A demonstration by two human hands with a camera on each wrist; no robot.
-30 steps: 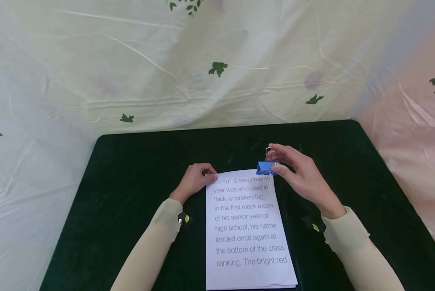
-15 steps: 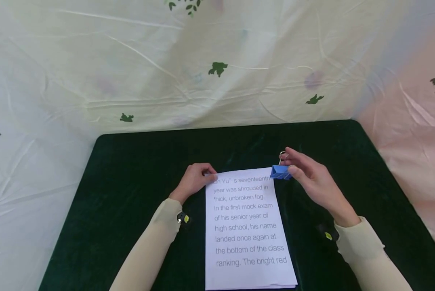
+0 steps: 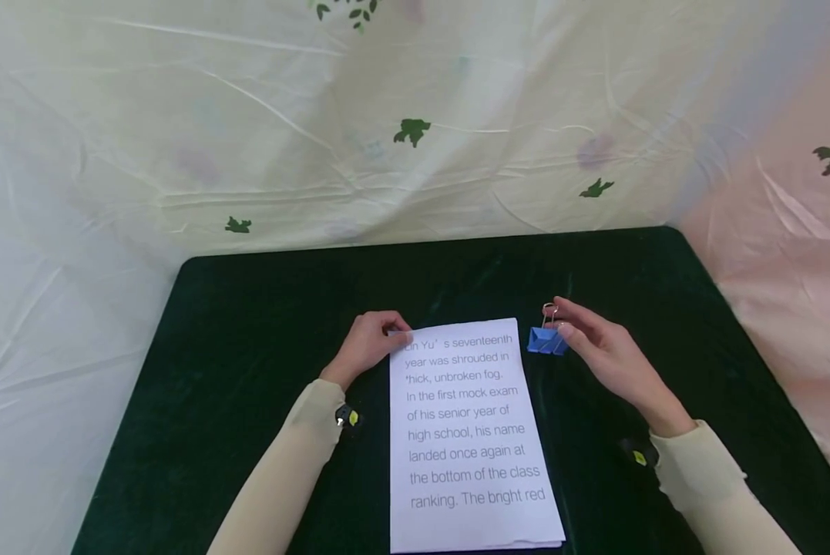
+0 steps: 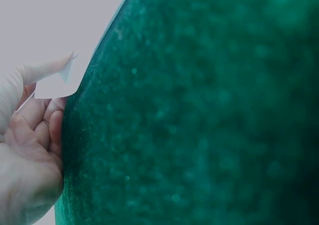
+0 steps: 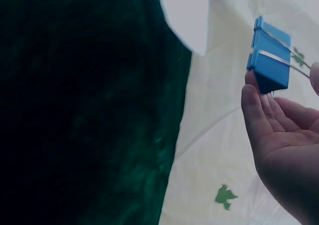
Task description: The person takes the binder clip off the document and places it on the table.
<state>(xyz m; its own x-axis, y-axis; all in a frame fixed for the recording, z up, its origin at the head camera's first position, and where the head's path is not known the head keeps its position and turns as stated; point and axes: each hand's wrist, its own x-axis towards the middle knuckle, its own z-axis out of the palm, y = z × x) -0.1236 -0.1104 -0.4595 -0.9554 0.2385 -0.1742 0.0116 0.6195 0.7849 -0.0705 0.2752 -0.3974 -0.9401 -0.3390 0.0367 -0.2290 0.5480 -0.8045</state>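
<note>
A stack of white printed paper (image 3: 466,432) lies on the dark green tabletop. At its top left corner my left hand (image 3: 371,343) pinches the sheets, thumb on the print side and fingers beneath, as the left wrist view shows on the paper corner (image 4: 57,88). My right hand (image 3: 605,354) holds a blue binder clip (image 3: 546,341) by its wire handles, just right of the paper's top right corner. In the right wrist view the binder clip (image 5: 271,55) is apart from the paper, its wire handles between thumb and fingers.
The dark green velvety table cover (image 3: 262,308) spreads around the paper. Behind it hangs a pale curtain (image 3: 283,139) with green leaf shapes, turning pinkish at the right. A small dark wrist device (image 3: 348,417) sits at the left cuff.
My right hand has drawn the binder clip off the paper's top right edge, moving right and slightly toward me. The left hand has kept its pinch on the paper's corner.
</note>
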